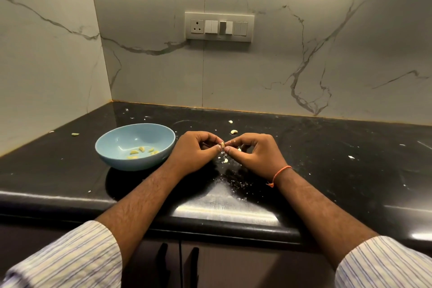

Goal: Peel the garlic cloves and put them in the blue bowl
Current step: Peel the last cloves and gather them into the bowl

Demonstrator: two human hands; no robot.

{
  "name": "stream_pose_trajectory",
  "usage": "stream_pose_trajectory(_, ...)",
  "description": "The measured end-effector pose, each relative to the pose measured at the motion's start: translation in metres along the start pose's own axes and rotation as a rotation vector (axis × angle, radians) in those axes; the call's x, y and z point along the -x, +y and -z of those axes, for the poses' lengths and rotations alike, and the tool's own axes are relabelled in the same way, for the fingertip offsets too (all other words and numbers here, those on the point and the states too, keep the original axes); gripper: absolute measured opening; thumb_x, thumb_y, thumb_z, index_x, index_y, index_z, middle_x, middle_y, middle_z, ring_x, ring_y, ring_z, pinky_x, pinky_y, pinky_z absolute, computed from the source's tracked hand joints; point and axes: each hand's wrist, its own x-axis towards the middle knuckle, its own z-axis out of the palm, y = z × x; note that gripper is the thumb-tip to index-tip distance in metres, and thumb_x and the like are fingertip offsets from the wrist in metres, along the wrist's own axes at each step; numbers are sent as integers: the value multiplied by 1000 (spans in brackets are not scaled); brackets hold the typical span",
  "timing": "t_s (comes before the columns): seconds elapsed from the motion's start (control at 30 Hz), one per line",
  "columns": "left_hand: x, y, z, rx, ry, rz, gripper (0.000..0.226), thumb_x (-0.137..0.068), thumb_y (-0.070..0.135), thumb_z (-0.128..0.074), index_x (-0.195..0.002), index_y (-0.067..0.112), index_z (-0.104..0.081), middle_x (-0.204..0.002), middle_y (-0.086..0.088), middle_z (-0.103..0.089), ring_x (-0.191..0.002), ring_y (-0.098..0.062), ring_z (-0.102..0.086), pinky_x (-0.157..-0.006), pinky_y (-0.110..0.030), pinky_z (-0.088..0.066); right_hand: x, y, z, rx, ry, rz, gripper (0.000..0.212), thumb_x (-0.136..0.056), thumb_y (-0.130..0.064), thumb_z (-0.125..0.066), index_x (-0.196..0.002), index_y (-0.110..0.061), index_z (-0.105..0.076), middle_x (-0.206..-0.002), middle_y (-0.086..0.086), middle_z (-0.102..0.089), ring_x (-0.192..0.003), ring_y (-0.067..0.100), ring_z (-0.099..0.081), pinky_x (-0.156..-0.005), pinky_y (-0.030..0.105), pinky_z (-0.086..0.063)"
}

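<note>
Beside the blue bowl (121,145), both hands (224,149) apparently pinch one garlic clove (223,144).

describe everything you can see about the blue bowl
The blue bowl is a round, shallow, pale blue dish with a smooth glossy look, like glazed ceramic or melamine. It sits upright on the black countertop, just to the left of the left hand; whether the wrist touches its rim is unclear. Inside lie several peeled garlic cloves, pale yellow, gathered at the bottom toward the near side. Nothing grips it.
</note>
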Motion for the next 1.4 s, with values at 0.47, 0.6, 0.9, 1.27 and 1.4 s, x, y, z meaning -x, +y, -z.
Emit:
stream_pose_trajectory(0.47, 2, 2, 0, -129, 31, -80, 7, -89, 22, -80, -94, 26, -83, -76, 13, -77, -73, -5, -73, -68, -13, -55, -2, -1, -1, -136, 13, -108, 11, -85, -23, -89, -94, -19, -86, -84, -9, -81, -83, 10, -78, -84, 35, -64)
stream_pose_trajectory(0.6, 3, 4, -2, -118, 46, -76, 7, -89, 20, -81, -94, 25, -83, -77, 13, -77, -70, -1, -71, -67, -10, -51, -5, -2, 0, -289, 44, -199, 6, -84, -13, -88, -89, -13, -85, -85, -2, -81, -90, 14, -78, -85, 27, -61)
stream_pose_trajectory(0.9, 3, 4, 0, -19, 0, -63, 13, -93, 24, -80, -106, 21, -82, -87, 10, -80, -79, -4, -76, -75, -16, -59, -5, -7, 4, -429, 39, -254, 9, -85, -11, -86, -91, -16, -83, -95, 8, -81, -88, 16, -77, -81, 29, -63)
stream_pose_trajectory(1.27, 1, 4, 0, -72, 23, -78, 5, -91, 24, -79, -93, 27, -83, -76, 10, -78, -72, -12, -73, -66, -23, -57, -6, 0, 1, -285, -49, -213, 3, -91, -20, -82, -92, -17, -83, -87, 3, -80, -83, 24, -76, -78, 34, -61)
stream_pose_trajectory(1.4, 2, 2, 1, -65, -1, -47, 7, -91, 23, -79, -92, 28, -84, -78, 7, -79, -78, -16, -75, -78, -35, -61, -8, 2, 2, -389, -111, -302, 9, -95, -8, -75, -98, -1, -80, -83, -1, -77, -72, 1, -69, -66, 14, -51)
